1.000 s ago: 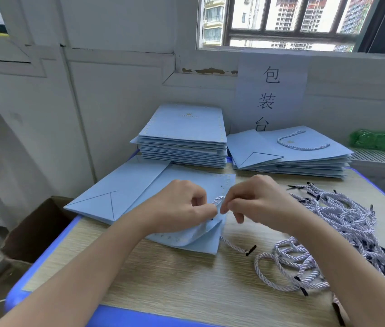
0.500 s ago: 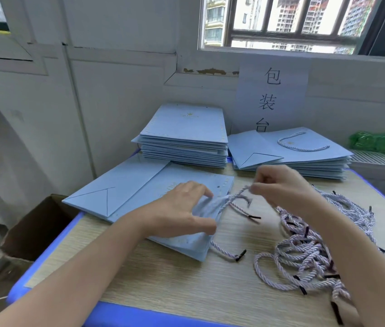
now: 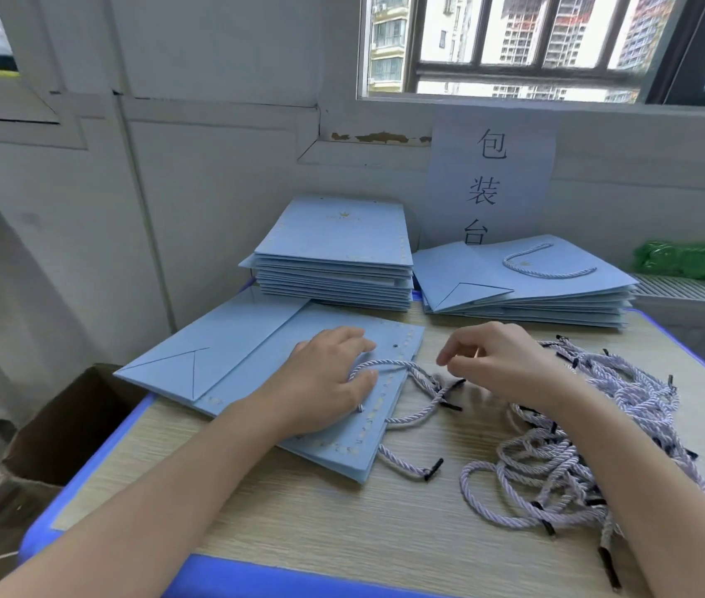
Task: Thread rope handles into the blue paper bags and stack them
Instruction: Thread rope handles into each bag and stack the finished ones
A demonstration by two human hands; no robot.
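On the table [image 3: 281,524], right at its middle, the left hand [image 3: 324,381] now lies flat on the bag [image 3: 255,381], fingers nearly straight and pressing the paper down near its punched top edge. A rope [image 3: 389,364] loops out from under those fingers and runs off the bag's edge toward the right hand [image 3: 501,360]. That hand hovers just beside the bag with its fingers loosely curled; from where I stand it seems to be reaching for one of the black-tipped ends, but I cannot tell whether it is pinching the cord or only touching it.

A second ago both hands were bunched tight over the bag's lifted mouth, working the cord between them. Half a second ago the right hand had drawn up and away with the rope pulled after it, while the left was already spreading out. Now the bag is down flat again and the right hand has dropped back low.

I'd judge that one end has gone through its hole and the slack has been drawn out, so the next hole, the dark dot near the left fingertips, is likely what comes next. A lower rope [image 3: 411,463] already pokes out beneath the bag's near corner.

Loose ropes [image 3: 566,459] lie heaped at the right. At the back, an unthreaded stack [image 3: 333,252] sits beside the finished stack [image 3: 523,287], whose top bag shows its handle.
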